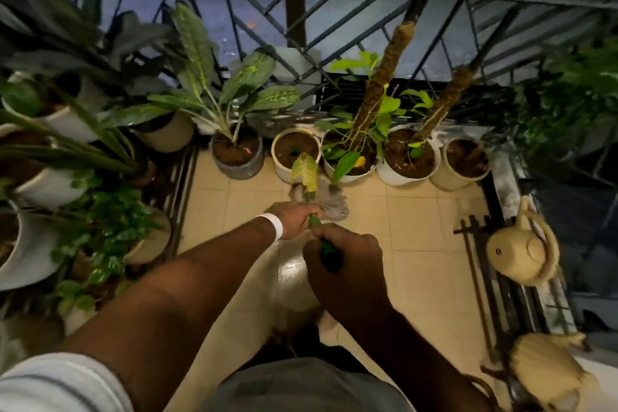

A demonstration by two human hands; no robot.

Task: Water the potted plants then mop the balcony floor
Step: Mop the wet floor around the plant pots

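Head: left grip [295, 218], right grip [346, 262] clasp mop handle [315, 222].

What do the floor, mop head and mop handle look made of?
The floor looks like glazed ceramic tile: grout lines, glare. The mop head is soft pale strands, likely cotton or microfibre. The mop handle is smooth green, plastic or coated metal.

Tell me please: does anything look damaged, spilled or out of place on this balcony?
One leaf by the cream pot is yellowed and droops over the mop head, unlike the green leaves around it. The tiles beside the mop handle shine, probably wet from mopping. Nothing else stands out.
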